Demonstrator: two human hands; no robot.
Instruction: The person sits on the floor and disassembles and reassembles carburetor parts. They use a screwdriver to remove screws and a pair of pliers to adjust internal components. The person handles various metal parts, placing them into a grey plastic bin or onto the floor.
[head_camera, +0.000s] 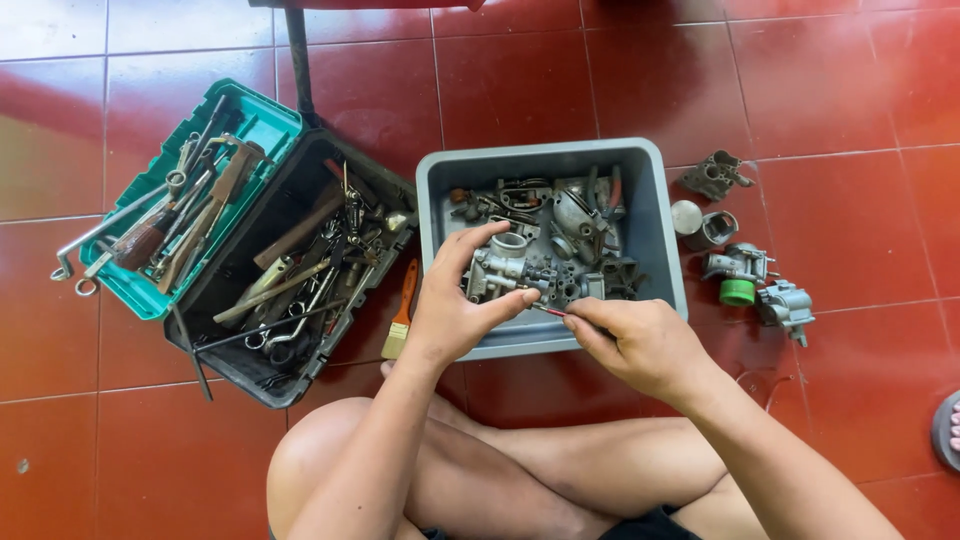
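My left hand (455, 300) grips a grey metal carburetor body (505, 268) over the near side of a grey plastic tub (650, 215). My right hand (635, 335) pinches a thin red-handled tool (548, 311), and the tool's tip touches the carburetor. The tub holds several more metal engine parts (575, 215). I sit cross-legged on the floor with my bare knees below the tub.
An open black toolbox (225, 345) full of wrenches and hand tools lies left, with a teal tray (265, 120) of tools on it. A paintbrush (402, 310) lies between toolbox and tub. Loose carburetor parts (745, 265) and a green cap (738, 292) sit right on red tiles.
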